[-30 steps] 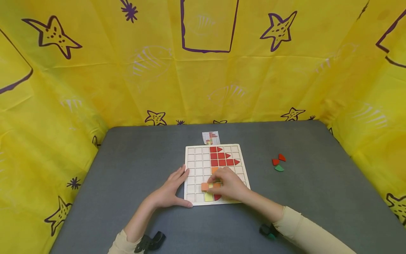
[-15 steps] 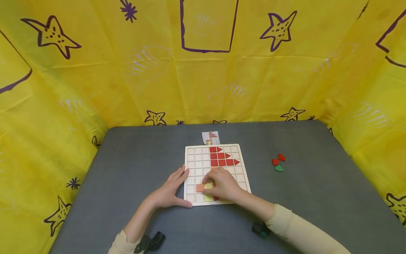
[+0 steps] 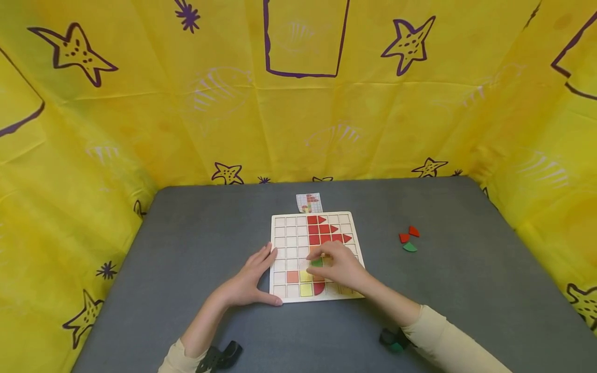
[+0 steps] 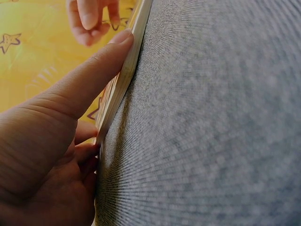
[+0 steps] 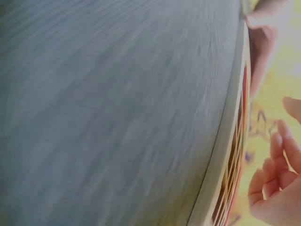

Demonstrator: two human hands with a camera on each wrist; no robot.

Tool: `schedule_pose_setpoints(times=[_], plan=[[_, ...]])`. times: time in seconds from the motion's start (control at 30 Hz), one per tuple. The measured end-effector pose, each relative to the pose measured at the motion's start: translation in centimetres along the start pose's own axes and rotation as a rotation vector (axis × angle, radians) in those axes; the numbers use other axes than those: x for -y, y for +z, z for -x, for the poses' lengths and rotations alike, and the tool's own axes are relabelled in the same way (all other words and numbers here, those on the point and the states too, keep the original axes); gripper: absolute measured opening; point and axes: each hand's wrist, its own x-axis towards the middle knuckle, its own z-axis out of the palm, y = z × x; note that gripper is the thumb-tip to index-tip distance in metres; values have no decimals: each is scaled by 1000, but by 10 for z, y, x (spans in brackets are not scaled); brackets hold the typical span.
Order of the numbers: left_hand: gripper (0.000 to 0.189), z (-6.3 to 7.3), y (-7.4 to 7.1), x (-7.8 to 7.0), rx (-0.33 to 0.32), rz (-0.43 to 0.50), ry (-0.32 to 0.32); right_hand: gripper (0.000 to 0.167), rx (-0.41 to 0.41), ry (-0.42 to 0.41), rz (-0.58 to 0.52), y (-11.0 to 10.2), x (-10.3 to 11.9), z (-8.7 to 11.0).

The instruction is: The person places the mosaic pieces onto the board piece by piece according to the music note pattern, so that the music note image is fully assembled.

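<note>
A wooden grid board (image 3: 281, 237) lies on the grey table with several coloured pieces in its cells. My left hand (image 3: 249, 280) rests along the board's left side, fingers extended; in the left wrist view its thumb (image 4: 99, 70) touches the front edge. Over the lower middle of the board hovers my right hand (image 3: 342, 267), thumb and index finger apart with nothing between them. An orange square (image 3: 292, 277) sits flat in a cell left of the yellow squares (image 3: 305, 290). A green piece (image 3: 316, 262) shows between the right thumb and fingers, down on the board. Red rows (image 3: 314, 239) fill cells farther up.
A small printed pattern card (image 3: 309, 203) lies just behind the board. To the right are two loose red pieces (image 3: 404, 238) and a loose green piece (image 3: 410, 247). A yellow patterned cloth (image 3: 298, 129) surrounds the table (image 3: 210, 223) at the back and sides.
My right hand has moved left with the orange square, let go of it in a cell, then drawn back up and right. The left hand has stayed at the board's side.
</note>
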Motion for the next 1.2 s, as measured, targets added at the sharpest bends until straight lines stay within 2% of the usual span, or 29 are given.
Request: schedule_pose_setpoints(times=[0.13, 0.27, 0.47, 0.7, 0.93, 1.2], plan=[[117, 1, 0, 0, -1, -1, -3, 23, -91, 50, -59, -19, -11, 10], [117, 1, 0, -1, -4, -2, 3, 23, -162, 101, -32, -40, -25, 20], [117, 1, 0, -2, -6, -12, -8, 26, -228, 187, 53, -72, -50, 39], [117, 2, 0, -2, -7, -8, -10, 27, -290, 200, 225, -113, -88, 66], [117, 2, 0, -3, -4, -5, -22, 30, -293, 253, 292, -142, -112, 87], [117, 1, 0, -3, 0, -12, -18, 30, -271, 286, 333, -149, -118, 92]])
